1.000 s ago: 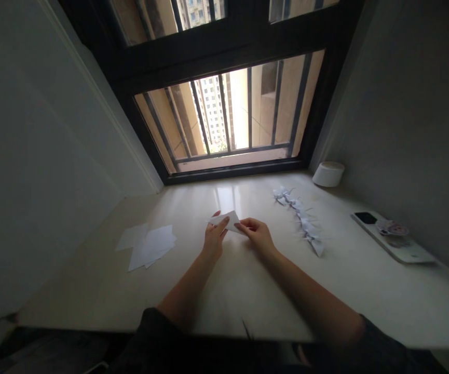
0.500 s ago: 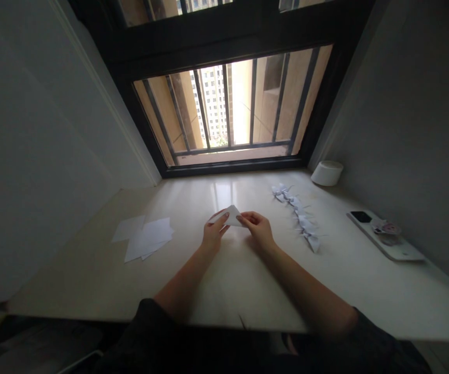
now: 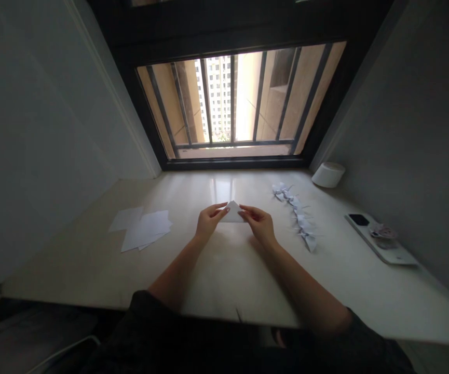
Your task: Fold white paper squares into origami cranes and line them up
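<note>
Between my two hands is a folded sheet of white paper (image 3: 233,212), a small triangle with its peak pointing at the window. My left hand (image 3: 209,218) pinches its left side, thumb on the front face. On the other side my right hand (image 3: 258,220) grips the right edge between thumb and fingers. To the right lies a row of several folded paper cranes (image 3: 299,212), close together. Loose sheets of white paper (image 3: 145,230) overlap on the left of the sill.
The pale windowsill (image 3: 208,280) carries everything. At the back right corner stands a white round object (image 3: 328,175). A white phone-like slab (image 3: 388,252) lies at the right with a small crumpled item (image 3: 383,231) on it. A barred window (image 3: 224,165) closes the back.
My left hand has shifted left and turned, its fingers now behind the paper's left side. The folded paper has levelled and shows more of its face. The camera view has tilted slightly.
</note>
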